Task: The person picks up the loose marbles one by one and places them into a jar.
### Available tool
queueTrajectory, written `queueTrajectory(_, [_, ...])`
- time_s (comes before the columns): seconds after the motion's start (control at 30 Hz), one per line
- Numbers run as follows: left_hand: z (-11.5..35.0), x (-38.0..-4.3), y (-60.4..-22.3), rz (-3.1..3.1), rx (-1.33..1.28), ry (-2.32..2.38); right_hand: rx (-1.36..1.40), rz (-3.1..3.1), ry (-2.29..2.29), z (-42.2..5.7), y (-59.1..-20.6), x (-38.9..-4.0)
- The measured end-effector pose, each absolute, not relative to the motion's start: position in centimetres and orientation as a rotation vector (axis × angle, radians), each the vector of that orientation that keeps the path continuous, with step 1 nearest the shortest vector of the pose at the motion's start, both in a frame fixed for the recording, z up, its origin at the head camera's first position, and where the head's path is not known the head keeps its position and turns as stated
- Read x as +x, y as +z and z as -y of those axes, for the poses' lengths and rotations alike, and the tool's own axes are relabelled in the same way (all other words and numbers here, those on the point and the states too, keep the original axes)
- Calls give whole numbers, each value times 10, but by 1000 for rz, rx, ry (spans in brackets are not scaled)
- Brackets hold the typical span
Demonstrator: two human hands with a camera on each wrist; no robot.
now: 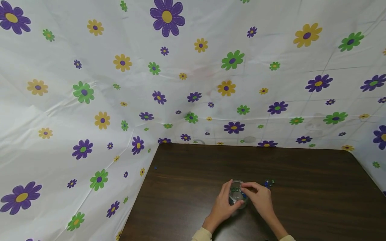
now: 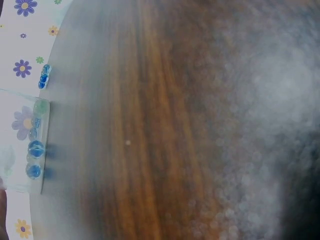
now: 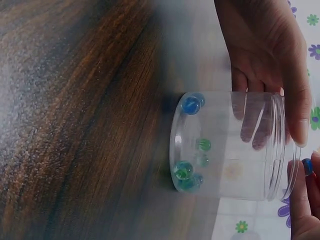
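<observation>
A clear plastic jar (image 3: 225, 145) stands upright on the table, its top without a lid. Glass marbles lie at its bottom, among them a blue marble (image 3: 191, 105) and a green marble (image 3: 183, 170). My left hand (image 1: 222, 205) holds the jar from the side, fingers behind it and thumb in front. At the rim, my right hand (image 1: 259, 197) pinches another blue marble (image 3: 307, 166) between fingertips, as the right wrist view shows. In the left wrist view the jar (image 2: 17, 175) appears at the left edge, with its marbles seen through the wall.
Several loose blue and green marbles (image 1: 267, 183) lie on the dark wooden table (image 1: 316, 194), beyond the right hand. A tiny blue thing (image 1: 155, 168) sits near the table's left edge. A flower-patterned white sheet (image 1: 205, 73) hangs behind and to the left.
</observation>
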State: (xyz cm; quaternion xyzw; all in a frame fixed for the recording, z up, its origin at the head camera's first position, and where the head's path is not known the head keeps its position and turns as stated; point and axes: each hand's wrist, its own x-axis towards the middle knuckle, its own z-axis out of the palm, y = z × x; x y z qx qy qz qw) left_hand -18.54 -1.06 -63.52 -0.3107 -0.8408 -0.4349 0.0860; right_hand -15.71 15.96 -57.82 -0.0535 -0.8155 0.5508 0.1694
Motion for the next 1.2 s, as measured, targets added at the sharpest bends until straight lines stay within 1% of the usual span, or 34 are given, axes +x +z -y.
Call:
queueTrajectory(0.57, [10,-187,-639,2498,-930,-1283,-101,2290,1511,-158,-582,-159])
queueTrajectory(1.2, [10,-186,-638,2525,-913,-1298,-129,2271,1498,-159,-582,-157])
